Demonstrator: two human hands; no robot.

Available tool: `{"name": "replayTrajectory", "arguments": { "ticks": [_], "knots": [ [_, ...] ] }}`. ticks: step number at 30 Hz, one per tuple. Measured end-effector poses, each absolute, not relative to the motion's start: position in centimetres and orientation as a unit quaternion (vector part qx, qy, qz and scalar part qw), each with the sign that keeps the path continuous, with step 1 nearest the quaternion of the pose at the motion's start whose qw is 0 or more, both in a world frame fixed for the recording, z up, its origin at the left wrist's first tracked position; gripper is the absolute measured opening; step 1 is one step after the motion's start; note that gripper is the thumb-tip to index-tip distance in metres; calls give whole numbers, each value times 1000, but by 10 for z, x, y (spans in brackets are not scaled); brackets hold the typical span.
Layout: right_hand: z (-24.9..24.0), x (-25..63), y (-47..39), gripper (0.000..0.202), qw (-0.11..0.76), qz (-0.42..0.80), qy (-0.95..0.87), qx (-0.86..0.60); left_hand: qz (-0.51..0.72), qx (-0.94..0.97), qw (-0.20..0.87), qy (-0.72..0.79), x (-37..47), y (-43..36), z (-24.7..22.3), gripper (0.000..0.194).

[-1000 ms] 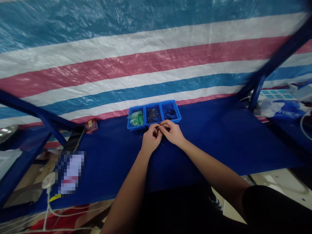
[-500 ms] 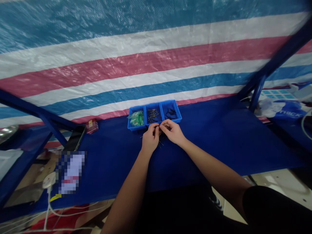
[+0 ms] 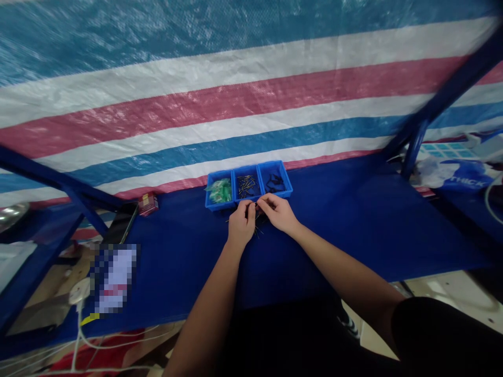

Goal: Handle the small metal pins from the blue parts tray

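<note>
My left hand (image 3: 242,222) and my right hand (image 3: 278,212) meet just in front of the blue bins, thumbs and forefingers pinched close together. A small dark piece shows between the fingertips, too small to name. Thin dark pins (image 3: 258,230) lie on the table under the hands, partly hidden by them. Behind stand three joined blue bins. The left bin (image 3: 220,207) has clear bags with green contents. Thin metal pins (image 3: 247,185) fill the middle one, and black strip-like parts (image 3: 276,181) lie in the right one.
The blue table (image 3: 346,220) backs onto a striped tarp (image 3: 251,99). At left are a dark red box (image 3: 148,204), a dark phone-like slab (image 3: 121,223), a blurred-out paper (image 3: 116,280) and a white plug with cables (image 3: 79,291). Blue frame posts (image 3: 416,149) rise on both sides.
The hands stay almost in place, still pinched together. The left fingers have shifted slightly, and the fingertips sit a little differently around the small dark piece.
</note>
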State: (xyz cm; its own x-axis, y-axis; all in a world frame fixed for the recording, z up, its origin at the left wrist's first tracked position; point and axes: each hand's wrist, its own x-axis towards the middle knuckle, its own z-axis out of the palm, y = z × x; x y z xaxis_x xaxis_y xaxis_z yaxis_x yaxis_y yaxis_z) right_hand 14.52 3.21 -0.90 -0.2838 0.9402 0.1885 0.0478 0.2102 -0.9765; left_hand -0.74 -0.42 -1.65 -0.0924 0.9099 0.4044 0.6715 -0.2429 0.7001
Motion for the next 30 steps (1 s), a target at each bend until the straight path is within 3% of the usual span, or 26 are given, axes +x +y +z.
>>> {"name": "replayTrajectory", "arguments": {
  "ticks": [12, 30],
  "knots": [
    [-8, 146, 31, 33, 447, 489, -634, -400, 442, 655, 134, 598, -7, -5, -17, 28],
    [-8, 148, 31, 22, 458, 442, -668, -386, 420, 674, 131, 593, -8, -4, -15, 28]
  ]
}}
